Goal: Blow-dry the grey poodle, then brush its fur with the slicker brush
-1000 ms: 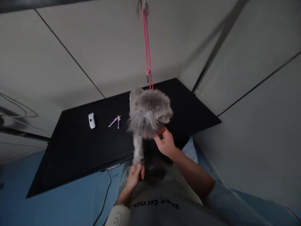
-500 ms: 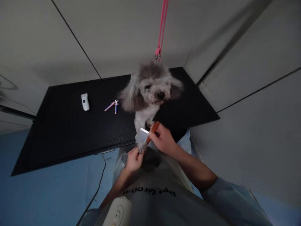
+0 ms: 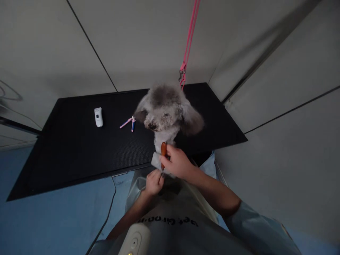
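Note:
A fluffy grey-and-white dog [image 3: 164,106] is on the table with its head lowered, and one front leg reaches toward me. My left hand [image 3: 154,182] is closed around the paw end of that leg, at the table's near edge. Just above it, my right hand [image 3: 178,163] grips the orange-brown handle of a slicker brush [image 3: 164,150]. The brush's pale flat head lies against the fur of the leg, angled to the left. Its pins are hidden from view, and so is most of the held paw.
On the black table [image 3: 79,148] lie a white clipper-like device [image 3: 98,117] and open pink-and-blue nail clippers [image 3: 130,123]. A pink leash [image 3: 190,39] hangs behind the dog. A cable [image 3: 111,205] runs down at the left below the table. Walls stand behind and to the right.
The dog's head has dipped and turned toward the left. My right hand has moved slightly left and down with the brush, whose handle is now more upright. The left hand keeps its hold.

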Action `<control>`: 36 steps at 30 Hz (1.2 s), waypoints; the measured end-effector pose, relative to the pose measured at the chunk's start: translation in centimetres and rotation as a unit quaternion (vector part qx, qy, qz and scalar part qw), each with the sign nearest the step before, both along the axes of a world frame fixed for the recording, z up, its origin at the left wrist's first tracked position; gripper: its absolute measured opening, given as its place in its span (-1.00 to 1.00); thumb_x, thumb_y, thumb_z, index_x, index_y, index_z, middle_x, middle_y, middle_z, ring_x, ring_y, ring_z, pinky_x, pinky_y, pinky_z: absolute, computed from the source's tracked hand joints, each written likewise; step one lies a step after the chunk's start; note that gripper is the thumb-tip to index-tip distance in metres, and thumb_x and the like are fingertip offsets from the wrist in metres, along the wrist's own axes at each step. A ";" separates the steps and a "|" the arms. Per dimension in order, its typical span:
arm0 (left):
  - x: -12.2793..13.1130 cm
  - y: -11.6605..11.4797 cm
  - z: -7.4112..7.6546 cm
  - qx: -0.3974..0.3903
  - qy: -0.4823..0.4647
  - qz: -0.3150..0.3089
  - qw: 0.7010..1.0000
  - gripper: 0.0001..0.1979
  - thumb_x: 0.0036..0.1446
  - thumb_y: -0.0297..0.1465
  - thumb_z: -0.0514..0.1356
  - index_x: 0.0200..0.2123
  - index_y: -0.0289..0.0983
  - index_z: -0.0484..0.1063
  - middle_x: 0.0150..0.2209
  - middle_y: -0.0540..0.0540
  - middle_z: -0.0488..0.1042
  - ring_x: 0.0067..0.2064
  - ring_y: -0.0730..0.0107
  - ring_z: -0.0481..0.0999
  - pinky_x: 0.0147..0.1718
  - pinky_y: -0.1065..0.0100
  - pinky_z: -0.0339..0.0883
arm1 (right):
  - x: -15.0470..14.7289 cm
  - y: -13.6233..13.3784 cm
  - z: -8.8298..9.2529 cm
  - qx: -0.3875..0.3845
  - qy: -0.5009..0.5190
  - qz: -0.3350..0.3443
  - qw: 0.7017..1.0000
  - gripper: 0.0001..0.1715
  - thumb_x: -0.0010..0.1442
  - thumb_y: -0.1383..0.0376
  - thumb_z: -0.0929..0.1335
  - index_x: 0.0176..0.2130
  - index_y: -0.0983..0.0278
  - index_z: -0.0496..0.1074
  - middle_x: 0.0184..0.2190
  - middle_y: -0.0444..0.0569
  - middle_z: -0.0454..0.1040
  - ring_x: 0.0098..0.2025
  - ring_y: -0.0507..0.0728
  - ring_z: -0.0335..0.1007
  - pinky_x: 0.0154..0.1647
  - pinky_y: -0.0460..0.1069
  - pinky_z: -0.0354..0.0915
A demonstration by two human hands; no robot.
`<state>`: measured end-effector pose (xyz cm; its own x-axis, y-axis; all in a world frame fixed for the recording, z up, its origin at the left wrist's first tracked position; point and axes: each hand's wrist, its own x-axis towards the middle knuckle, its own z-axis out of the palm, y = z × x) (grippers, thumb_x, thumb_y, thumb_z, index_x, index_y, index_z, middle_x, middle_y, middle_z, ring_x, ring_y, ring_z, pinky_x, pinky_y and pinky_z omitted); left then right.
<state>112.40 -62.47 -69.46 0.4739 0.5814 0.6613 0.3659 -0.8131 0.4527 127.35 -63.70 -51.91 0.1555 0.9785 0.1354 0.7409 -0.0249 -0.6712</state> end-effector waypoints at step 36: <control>-0.3 0.3 2.8 -0.476 -0.151 -0.065 0.864 -0.51 0.09 -0.03 0.13 -0.68 -0.28 0.34 -0.71 -0.04 0.35 -0.64 0.46 0.33 -0.59 0.43 0.22 | 2.5 -1.3 -4.2 0.077 0.226 -0.055 0.970 -0.79 0.18 0.26 0.31 -0.16 0.27 0.32 -0.31 -0.07 0.44 -0.30 0.05 0.40 -0.27 -0.05 0.34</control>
<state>112.15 -62.16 -66.65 0.4656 0.8849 0.0167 0.0479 -0.0440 0.9979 129.89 -64.98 -56.11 0.3344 0.9266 0.1721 0.3689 0.0393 -0.9286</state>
